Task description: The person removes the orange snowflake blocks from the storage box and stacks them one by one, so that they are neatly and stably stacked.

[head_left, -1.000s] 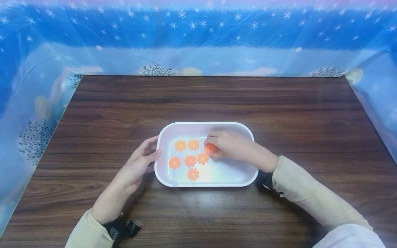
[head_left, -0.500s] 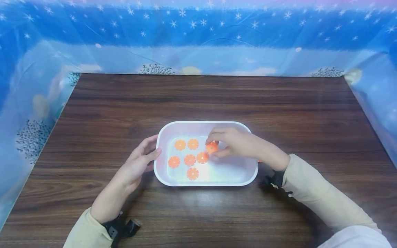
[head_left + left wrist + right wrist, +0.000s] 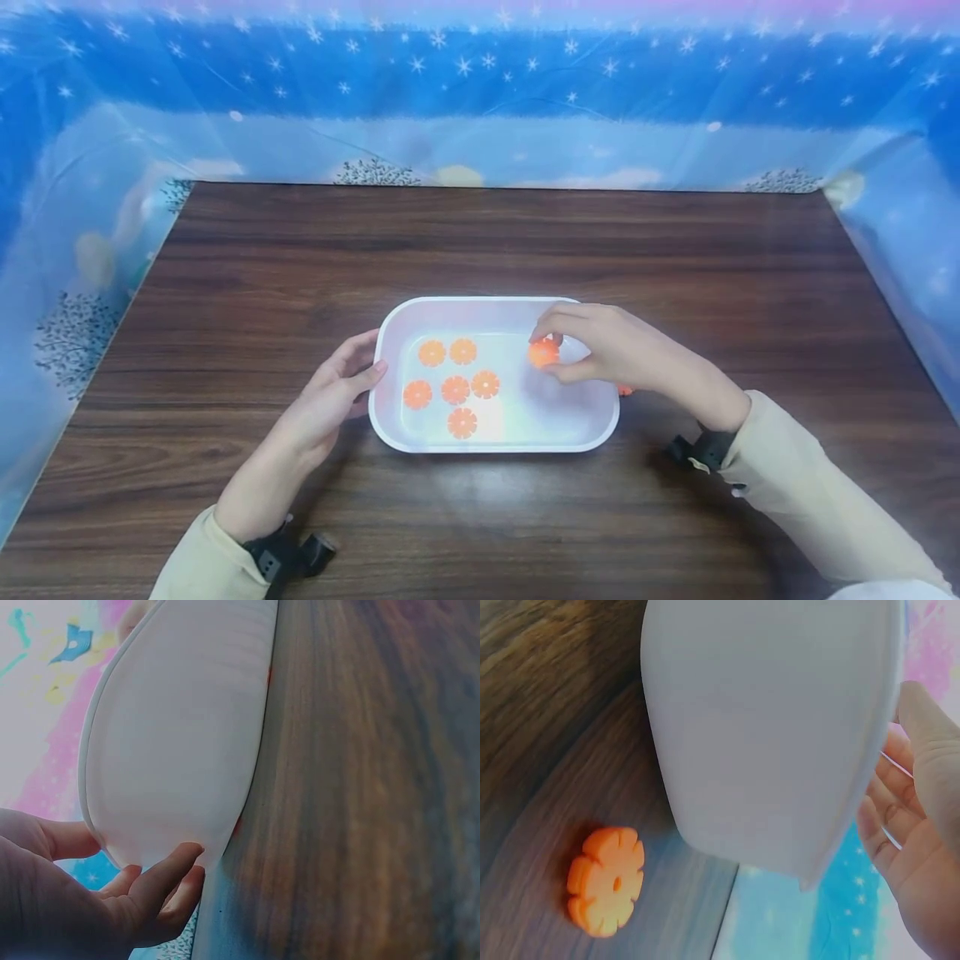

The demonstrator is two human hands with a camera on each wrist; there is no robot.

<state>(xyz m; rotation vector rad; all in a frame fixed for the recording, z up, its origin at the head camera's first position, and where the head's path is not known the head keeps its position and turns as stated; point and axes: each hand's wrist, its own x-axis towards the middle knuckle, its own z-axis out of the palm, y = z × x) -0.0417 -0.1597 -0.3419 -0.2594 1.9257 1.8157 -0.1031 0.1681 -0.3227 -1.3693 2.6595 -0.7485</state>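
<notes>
A white rectangular tub (image 3: 495, 446) with rounded corners stands mid-table, several orange flower-shaped slices (image 3: 455, 390) lying flat on the left part of its floor. My left hand (image 3: 330, 404) grips the tub's left end, thumb over the rim and the other fingers against the outer wall, as the left wrist view also shows. Over the tub's right part, my right hand (image 3: 618, 346) pinches another orange flower-shaped slice (image 3: 543, 353) between thumb and fingers. The right wrist view has the right hand (image 3: 922, 817) beyond the tub's wall, which hides the pinched slice.
A loose orange slice (image 3: 607, 881) lies on the dark wooden table (image 3: 480, 242) just outside the tub's right end. Small red-orange spots show along the tub's bottom edge in the left wrist view. A blue snowflake-print cloth (image 3: 480, 83) hangs around the table.
My right hand has carried the pinched slice rightward, away from the slices lying in the tub. The loose slice outside the right end has come into view. My left hand keeps its grip.
</notes>
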